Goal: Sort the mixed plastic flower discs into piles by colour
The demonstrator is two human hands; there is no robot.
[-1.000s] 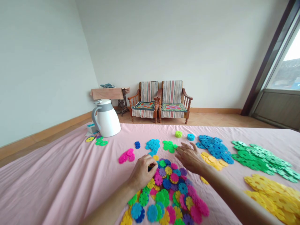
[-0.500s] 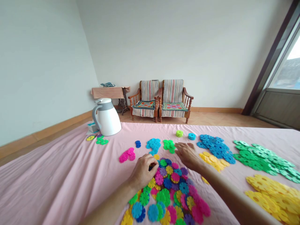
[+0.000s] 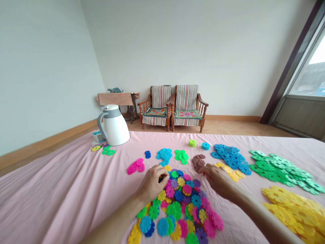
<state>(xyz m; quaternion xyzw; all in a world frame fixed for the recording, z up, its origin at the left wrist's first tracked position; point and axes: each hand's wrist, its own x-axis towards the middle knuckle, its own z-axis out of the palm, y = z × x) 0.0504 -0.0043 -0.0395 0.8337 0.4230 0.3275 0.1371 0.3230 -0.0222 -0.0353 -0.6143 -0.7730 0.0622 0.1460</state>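
Note:
My left hand [image 3: 154,181] is curled closed at the upper left edge of a mixed heap of notched plastic flower discs [image 3: 178,196]. Something dark shows inside its fingers, too hidden to name. My right hand [image 3: 215,178] is right of the heap, its fingers loosely bent and apart with nothing visible in them. Its fingertips are by a small pile of brown discs [image 3: 198,162]. Beyond the hands lie small piles of green discs [image 3: 181,156], light blue discs [image 3: 164,155], dark blue discs [image 3: 147,154] and pink discs [image 3: 136,166].
Yellow discs [image 3: 232,172], blue discs [image 3: 230,157], green discs [image 3: 284,173] and a large yellow pile [image 3: 294,210] spread rightward over the pink cloth [image 3: 76,189]. A lime stack [image 3: 192,143] and a blue stack [image 3: 205,146] stand farther back. A white jug [image 3: 115,127] is at left.
My right hand has drawn back towards me and slightly right, uncovering the brown discs. My left hand stays closed in nearly the same place. The view has shifted slightly.

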